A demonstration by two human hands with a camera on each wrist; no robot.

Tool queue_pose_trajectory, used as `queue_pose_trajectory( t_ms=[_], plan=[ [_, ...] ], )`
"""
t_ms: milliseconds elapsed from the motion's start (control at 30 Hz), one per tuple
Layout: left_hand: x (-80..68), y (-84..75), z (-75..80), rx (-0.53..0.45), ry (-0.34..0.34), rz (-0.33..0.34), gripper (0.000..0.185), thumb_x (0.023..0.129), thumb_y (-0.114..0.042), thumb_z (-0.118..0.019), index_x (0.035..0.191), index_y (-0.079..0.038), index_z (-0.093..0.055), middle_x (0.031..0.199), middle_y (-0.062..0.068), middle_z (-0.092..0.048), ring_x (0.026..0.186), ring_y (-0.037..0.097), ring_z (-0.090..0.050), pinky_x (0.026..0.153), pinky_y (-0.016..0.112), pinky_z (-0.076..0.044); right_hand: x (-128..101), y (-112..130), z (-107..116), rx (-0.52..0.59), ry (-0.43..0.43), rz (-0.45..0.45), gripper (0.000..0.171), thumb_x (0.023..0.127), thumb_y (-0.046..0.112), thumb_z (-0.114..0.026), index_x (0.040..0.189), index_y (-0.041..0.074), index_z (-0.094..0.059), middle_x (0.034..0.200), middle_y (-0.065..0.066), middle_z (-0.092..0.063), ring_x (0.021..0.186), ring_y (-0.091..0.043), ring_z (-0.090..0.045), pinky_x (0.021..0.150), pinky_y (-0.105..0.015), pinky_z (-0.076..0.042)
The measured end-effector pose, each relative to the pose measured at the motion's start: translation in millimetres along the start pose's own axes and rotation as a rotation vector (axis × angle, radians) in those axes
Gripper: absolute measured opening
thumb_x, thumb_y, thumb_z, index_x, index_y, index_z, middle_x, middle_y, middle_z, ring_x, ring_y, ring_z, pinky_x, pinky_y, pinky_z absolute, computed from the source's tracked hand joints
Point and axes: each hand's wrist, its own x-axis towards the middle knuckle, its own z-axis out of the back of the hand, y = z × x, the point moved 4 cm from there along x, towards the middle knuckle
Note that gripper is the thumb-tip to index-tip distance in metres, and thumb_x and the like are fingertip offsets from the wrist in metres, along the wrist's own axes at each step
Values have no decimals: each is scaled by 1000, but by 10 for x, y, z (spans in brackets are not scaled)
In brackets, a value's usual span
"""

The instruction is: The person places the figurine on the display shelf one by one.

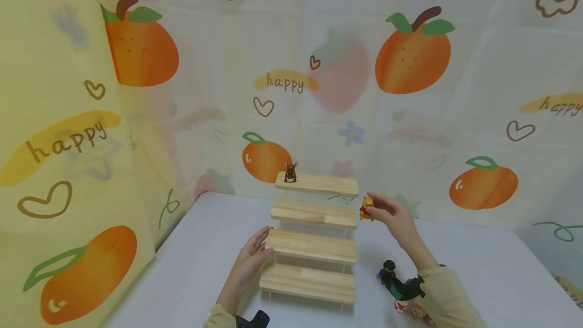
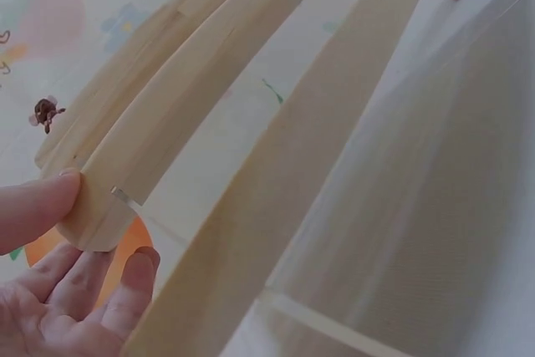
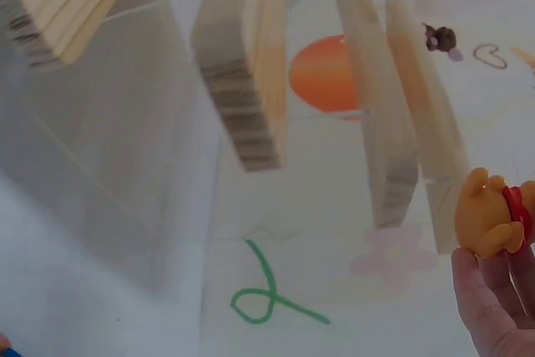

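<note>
A four-tier wooden step shelf [image 1: 312,232] stands on the white table. A small brown figurine [image 1: 290,172] sits at the left end of the top tier; the left wrist view shows the brown figurine [image 2: 44,112] too. My right hand [image 1: 395,216] pinches a yellow bear figurine [image 1: 366,208] with a red shirt, just off the right end of the second tier from the top. The bear figurine [image 3: 493,215] hangs beside the tier ends. My left hand [image 1: 253,254] rests with straight fingers against the left end of the third tier [image 2: 100,215].
A dark figurine [image 1: 388,269] in blue-green and several small toys [image 1: 410,309] lie on the table [image 1: 478,267] by my right forearm. A fruit-printed cloth [image 1: 410,90] forms the back and left walls close behind the shelf.
</note>
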Motion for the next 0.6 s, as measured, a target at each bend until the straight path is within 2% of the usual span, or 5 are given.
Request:
queue_pose_trajectory(
  t_ms=[133,400,467,600],
  plan=[
    [0,-30,-12,22,-11,-10,59,84,3,-55,135,8,-25,140,23,-24,120,32,-35,96,24,-35,43,85,-43,18,-15,18,40,84,11,-63,119,-7,-52,103,-23,-57,84,-8,-57,72,-20,-51],
    [-5,-14,-16,23,-13,7,60,85,2,-55,136,6,-26,141,22,-23,122,34,-32,105,39,-20,151,208,-147,46,-32,13,41,82,9,-65,118,-6,-53,101,-22,-58,85,-11,-58,72,-24,-51],
    [-5,-8,-15,46,-3,-1,61,85,-3,-57,137,5,-25,141,21,-23,122,33,-33,104,39,-23,207,228,-178,25,-39,8,42,81,11,-66,118,-3,-53,102,-19,-58,88,-12,-57,74,-22,-50],
    [-12,1,-3,111,15,-62,63,86,-12,-59,136,5,-26,140,22,-25,120,31,-37,101,35,-31,340,269,-271,60,-29,4,42,81,13,-67,117,-2,-52,104,-17,-57,93,-16,-55,77,-24,-50]
  ],
)
